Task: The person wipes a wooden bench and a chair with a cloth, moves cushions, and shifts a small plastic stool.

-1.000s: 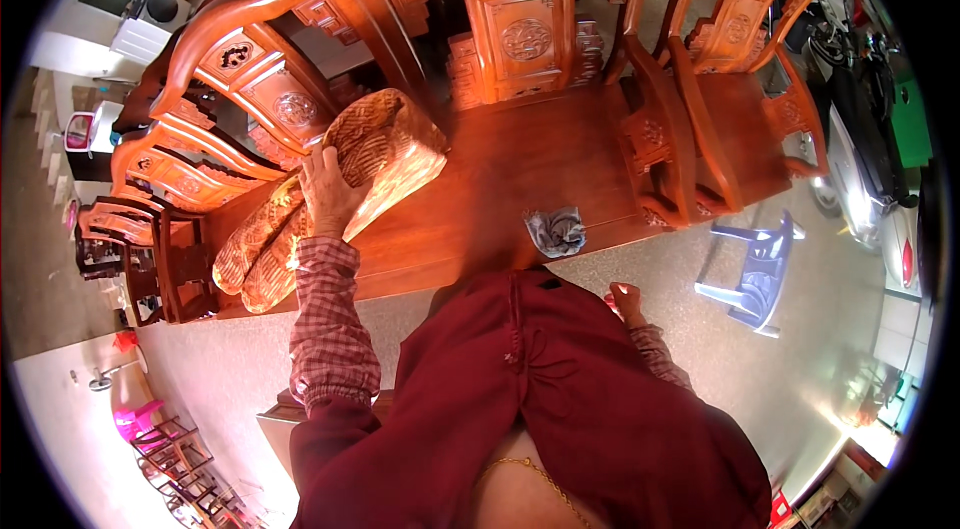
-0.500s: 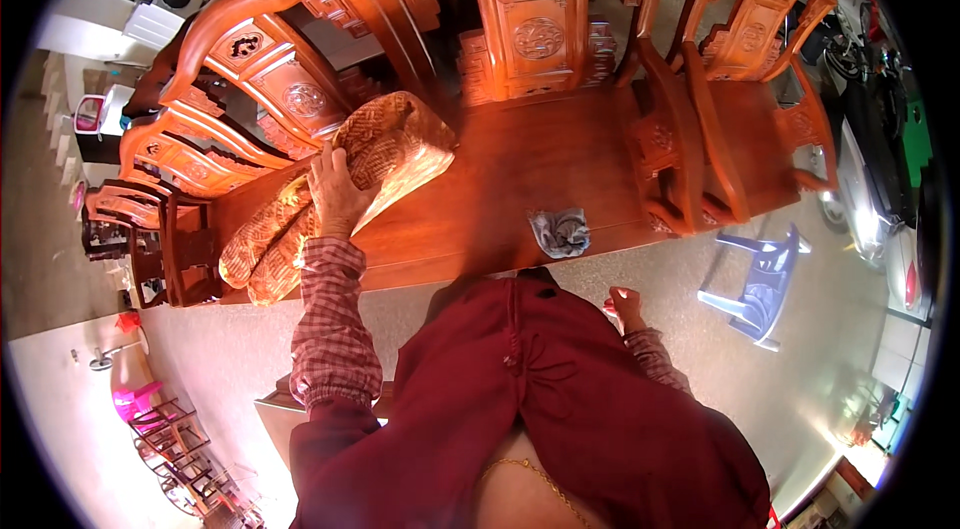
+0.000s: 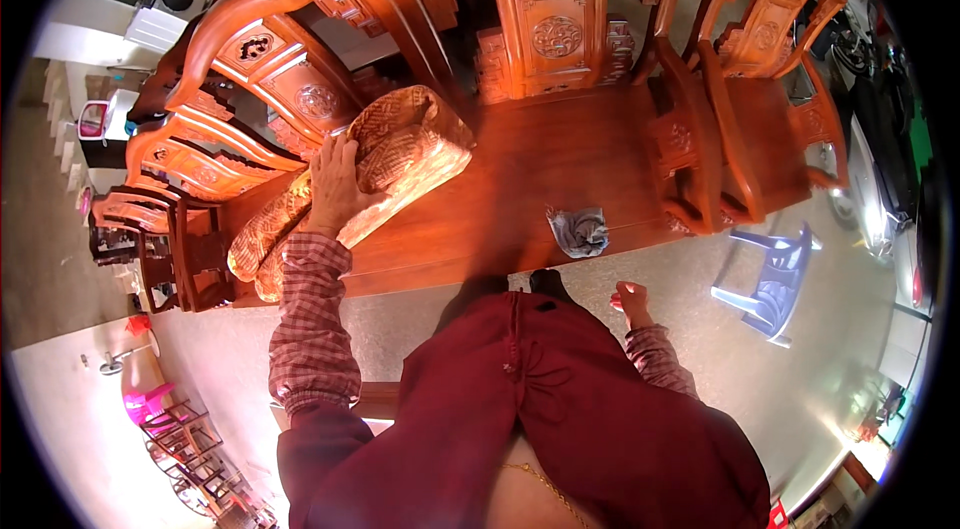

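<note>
A folded seat cushion (image 3: 415,144) in patterned gold and brown lies on the left part of a carved wooden bench (image 3: 570,139). My left hand (image 3: 338,187) rests on top of the cushion with the thumb spread away from the fingers, not wrapped round it. Beside my right hip hangs my right hand (image 3: 631,303), its fingers curled; a bit of red shows there, too small to name. On the seat near the front edge lies a crumpled grey cloth (image 3: 580,232), apart from both hands.
A blue plastic stool (image 3: 768,284) lies tipped over on the floor at the right. A matching wooden armchair (image 3: 765,134) stands beyond the bench's right arm, with a motorcycle (image 3: 870,179) past it. More carved chairs (image 3: 195,169) stand at the left.
My left hand has shifted slightly on the cushion, its thumb now wider apart from the fingers. The right hand stays beside my hip. The view has moved a little.
</note>
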A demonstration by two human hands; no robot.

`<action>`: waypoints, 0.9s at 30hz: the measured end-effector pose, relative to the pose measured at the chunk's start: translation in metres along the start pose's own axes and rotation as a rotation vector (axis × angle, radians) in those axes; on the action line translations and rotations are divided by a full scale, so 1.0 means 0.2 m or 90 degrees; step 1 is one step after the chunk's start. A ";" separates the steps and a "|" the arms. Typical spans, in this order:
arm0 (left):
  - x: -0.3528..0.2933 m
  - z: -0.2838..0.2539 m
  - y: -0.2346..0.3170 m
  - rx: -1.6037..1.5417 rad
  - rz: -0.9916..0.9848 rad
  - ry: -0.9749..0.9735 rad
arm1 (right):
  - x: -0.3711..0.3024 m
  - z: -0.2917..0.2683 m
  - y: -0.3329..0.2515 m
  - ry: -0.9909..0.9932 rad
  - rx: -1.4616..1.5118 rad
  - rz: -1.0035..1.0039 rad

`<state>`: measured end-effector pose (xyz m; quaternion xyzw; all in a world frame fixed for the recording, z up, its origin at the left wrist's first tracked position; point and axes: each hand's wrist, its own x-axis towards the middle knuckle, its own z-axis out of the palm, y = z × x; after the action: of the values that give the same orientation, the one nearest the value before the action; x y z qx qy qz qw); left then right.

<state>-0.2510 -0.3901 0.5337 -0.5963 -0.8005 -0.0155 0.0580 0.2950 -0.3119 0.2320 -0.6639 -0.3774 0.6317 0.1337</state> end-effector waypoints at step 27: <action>0.18 0.05 -0.33 -0.183 -0.057 0.029 | -0.37 0.56 0.07 0.118 0.053 0.026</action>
<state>-0.3256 -0.3749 0.5303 -0.5619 -0.8142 -0.1459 -0.0107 0.2000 -0.4051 0.2591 -0.7212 -0.3232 0.5850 0.1823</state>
